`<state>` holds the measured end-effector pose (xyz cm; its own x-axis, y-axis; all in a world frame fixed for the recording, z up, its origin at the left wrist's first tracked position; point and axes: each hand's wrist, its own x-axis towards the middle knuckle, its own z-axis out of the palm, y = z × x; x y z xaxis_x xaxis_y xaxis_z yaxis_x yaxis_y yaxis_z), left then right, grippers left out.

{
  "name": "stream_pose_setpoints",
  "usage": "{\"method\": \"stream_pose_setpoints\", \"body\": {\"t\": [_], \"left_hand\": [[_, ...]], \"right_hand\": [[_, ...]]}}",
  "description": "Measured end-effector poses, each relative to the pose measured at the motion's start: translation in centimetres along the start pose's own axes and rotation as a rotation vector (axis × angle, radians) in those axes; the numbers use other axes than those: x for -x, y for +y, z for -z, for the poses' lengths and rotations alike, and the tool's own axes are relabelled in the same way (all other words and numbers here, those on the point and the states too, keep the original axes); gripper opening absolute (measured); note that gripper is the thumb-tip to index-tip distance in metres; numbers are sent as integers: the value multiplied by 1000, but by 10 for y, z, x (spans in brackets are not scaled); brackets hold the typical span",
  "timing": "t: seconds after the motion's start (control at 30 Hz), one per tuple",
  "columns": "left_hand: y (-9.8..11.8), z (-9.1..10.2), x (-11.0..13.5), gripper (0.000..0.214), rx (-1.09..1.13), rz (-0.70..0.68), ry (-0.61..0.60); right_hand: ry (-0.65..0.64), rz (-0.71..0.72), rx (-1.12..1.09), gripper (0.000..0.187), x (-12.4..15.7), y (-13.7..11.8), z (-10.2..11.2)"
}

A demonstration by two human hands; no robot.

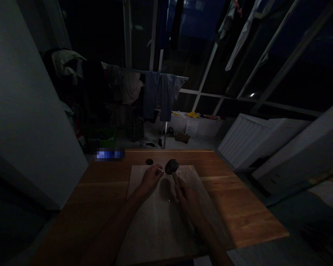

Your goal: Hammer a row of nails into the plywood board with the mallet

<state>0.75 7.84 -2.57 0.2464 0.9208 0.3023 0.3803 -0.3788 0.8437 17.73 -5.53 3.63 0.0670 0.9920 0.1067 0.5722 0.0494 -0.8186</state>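
My right hand (pixel 187 197) is closed round the handle of a mallet (pixel 172 167), its dark rounded head raised above a pale wooden board (pixel 155 221). To the left of the mallet head, my left hand (pixel 152 178) is closed in a pinch near the board's far edge. A tiny bright glint shows at its fingertips, too small and dark to name. Some small light-coloured bits (pixel 186 174) lie on the board beyond the mallet. Another small shiny speck (pixel 169 200) lies nearer, between my forearms.
The board rests on a brown wooden table (pixel 244 199). A round dark thing or hole (pixel 149 162) is at the board's far left. A blurred blue glow (pixel 108 154) marks the table's far left corner. Behind stand a rack with hanging clothes (pixel 158 92) and a white radiator (pixel 241 140).
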Motion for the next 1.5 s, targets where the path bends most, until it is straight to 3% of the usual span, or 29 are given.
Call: {"method": "stream_pose_setpoints", "body": {"t": [0.2, 0.4, 0.63, 0.77, 0.87, 0.93, 1.0, 1.1, 1.17, 1.5], "left_hand": [[2, 2, -1, 29, 29, 29, -45], [6, 3, 2, 35, 45, 25, -49], [5, -1, 4, 34, -51, 9, -54], [9, 0, 4, 33, -104, 2, -9], [15, 1, 8, 21, -180, -137, 96], [21, 1, 15, 12, -258, -294, 87], [28, -1, 25, 11, -349, -463, -55], [38, -5, 43, 14, -505, -692, -364], [45, -5, 55, 18, -592, -803, -487], [60, 6, 73, 5, -875, -988, -501]], "right_hand": [[-52, 59, 16, 57, -10, -7, -18], [-40, 70, 2, 57, -9, -1, -20], [53, -22, -30, 61, 27, 17, 13], [64, -164, 65, 68, 49, 39, 28], [95, -204, 98, 71, 54, 47, 27], [99, -212, 109, 73, 53, 50, 24], [106, -210, 103, 75, 52, 51, 21], [124, -189, 77, 75, 51, 56, 19], [127, -199, 83, 75, 51, 59, 19], [123, -199, 83, 79, 52, 60, 18]]}}
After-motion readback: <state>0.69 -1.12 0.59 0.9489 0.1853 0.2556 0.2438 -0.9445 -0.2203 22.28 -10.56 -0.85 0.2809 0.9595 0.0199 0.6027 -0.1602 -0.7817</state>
